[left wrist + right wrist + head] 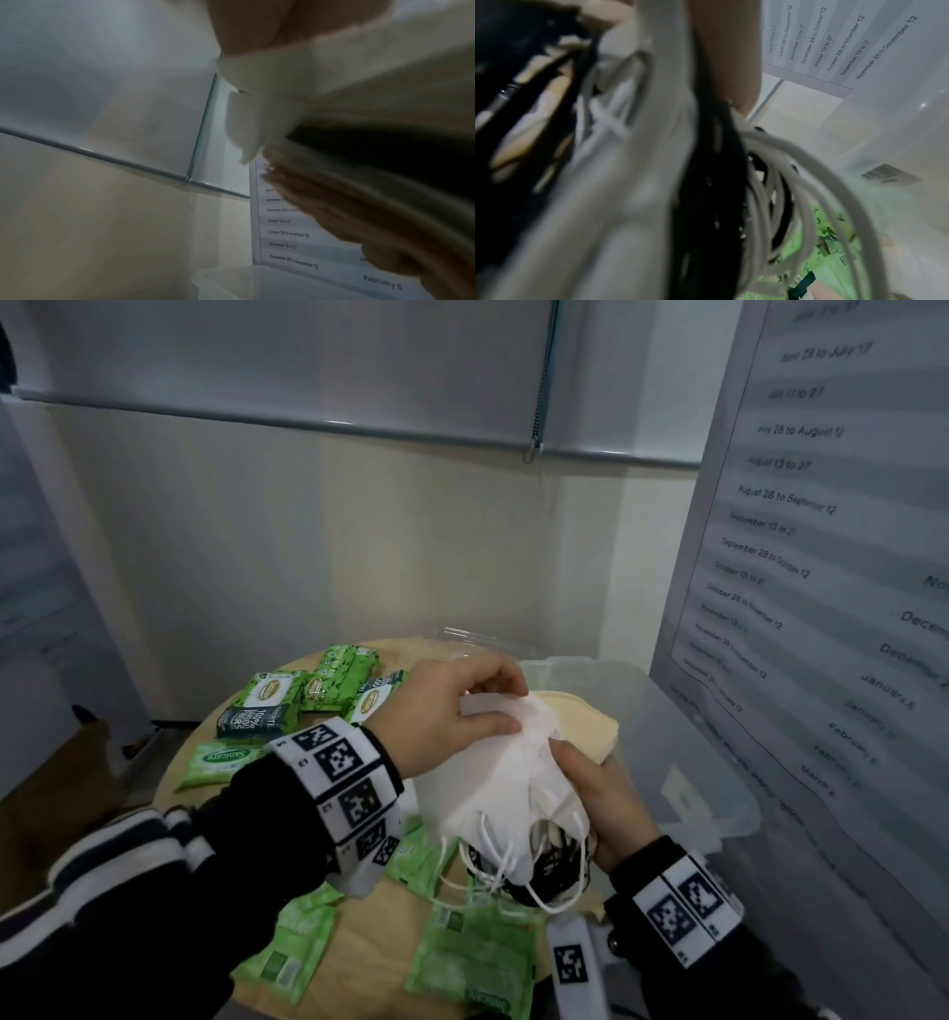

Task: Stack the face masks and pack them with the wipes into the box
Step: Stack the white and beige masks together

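A person is standing over a round, pale wooden table (359, 947), holding a bundle of folded fabric face masks (506, 793), white on top with beige and black layers beneath, just above it. The left hand (452, 711) is pinching the upper white edge of the bundle between thumb and curled fingers, while the right hand (606, 793) is cupping the bundle from the side nearest the translucent, rectangular plastic storage box (708, 752), thumb pressing on the top mask. White and black elastic ear loops (518, 870) are dangling from the bundle's near end. The box is sitting at the table's right edge, beside the bundle; whether anything is lying in it cannot be told. Green plastic packets of wipes (462, 963) are lying flat on the table, some near the person, others beyond the left hand. A clear lid (482, 639) is resting behind the box. The left wrist view is showing the stacked mask edges (347, 182) fanning out, hidden from the head view. The right wrist view is showing green packets (834, 253) through the box's cloudy wall (898, 142) and the tangled loops up close.
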A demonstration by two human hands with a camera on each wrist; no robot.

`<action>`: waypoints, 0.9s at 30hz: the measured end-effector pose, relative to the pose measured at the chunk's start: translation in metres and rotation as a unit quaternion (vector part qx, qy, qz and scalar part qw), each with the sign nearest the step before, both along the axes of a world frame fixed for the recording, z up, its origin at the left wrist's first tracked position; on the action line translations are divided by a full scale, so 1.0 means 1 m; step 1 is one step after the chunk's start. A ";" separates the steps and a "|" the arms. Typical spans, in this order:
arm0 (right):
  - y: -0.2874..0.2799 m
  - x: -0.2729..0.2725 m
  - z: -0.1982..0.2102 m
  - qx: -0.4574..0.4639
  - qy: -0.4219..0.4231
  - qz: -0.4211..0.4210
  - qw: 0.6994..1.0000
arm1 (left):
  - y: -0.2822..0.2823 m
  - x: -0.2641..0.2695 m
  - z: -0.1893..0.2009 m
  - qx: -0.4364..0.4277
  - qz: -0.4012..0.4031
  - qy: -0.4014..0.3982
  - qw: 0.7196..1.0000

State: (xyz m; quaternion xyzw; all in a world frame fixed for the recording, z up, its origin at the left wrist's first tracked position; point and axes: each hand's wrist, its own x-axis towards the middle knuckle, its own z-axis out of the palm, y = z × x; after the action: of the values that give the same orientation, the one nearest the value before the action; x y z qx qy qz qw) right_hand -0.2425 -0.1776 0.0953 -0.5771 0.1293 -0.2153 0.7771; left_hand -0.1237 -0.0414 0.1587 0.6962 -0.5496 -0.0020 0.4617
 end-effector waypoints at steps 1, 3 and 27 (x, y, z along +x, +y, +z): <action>0.001 0.000 0.001 0.003 -0.003 0.000 1.000 | 0.000 0.000 -0.001 -0.015 0.010 -0.005 1.000; 0.003 0.000 0.003 0.011 -0.008 0.000 1.000 | -0.001 0.001 -0.002 -0.039 0.033 -0.013 0.999; 0.004 -0.002 0.004 0.039 0.021 -0.023 0.999 | 0.025 -0.001 0.051 -0.129 0.046 0.313 0.940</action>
State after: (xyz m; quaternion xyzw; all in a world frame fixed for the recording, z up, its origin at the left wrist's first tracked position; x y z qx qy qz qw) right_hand -0.2440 -0.1738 0.0991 -0.5472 0.1674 -0.2161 0.7911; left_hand -0.1246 -0.0160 0.2096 0.6193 -0.3402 -0.1277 0.6960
